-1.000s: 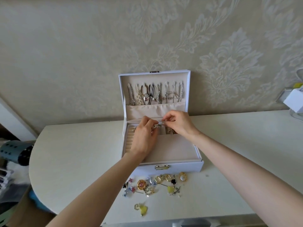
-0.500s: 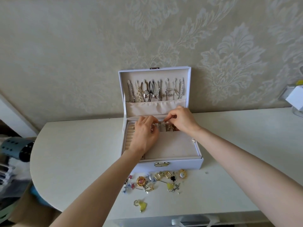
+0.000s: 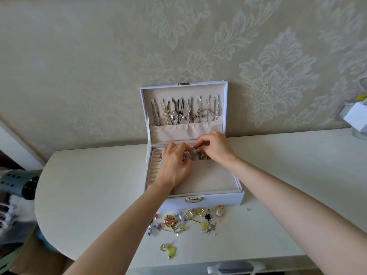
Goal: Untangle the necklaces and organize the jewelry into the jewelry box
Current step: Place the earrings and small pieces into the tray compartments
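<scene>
A white jewelry box (image 3: 218, 199) stands open against the wall, its lid upright. Several necklaces (image 3: 184, 113) hang side by side on hooks in the lid, their ends tucked in a beige pocket. My left hand (image 3: 175, 165) and my right hand (image 3: 215, 148) meet over the back compartments of the beige tray. Together they pinch a small silver jewelry piece (image 3: 191, 152) between their fingertips. A few rings (image 3: 160, 158) sit in the ring rolls at the tray's left. Loose earrings and brooches (image 3: 188, 221) lie on the table in front of the box.
The white table (image 3: 89, 191) has a rounded left edge. A yellow charm (image 3: 168, 250) lies apart near the front edge. A white box (image 3: 357, 117) stands at the far right by the wall. A grey perforated object (image 3: 17, 183) is beyond the table's left edge.
Both hands have stayed at the back of the tray, working the small silver piece. The view has tipped slightly, so the box sits a little lower in the frame.
</scene>
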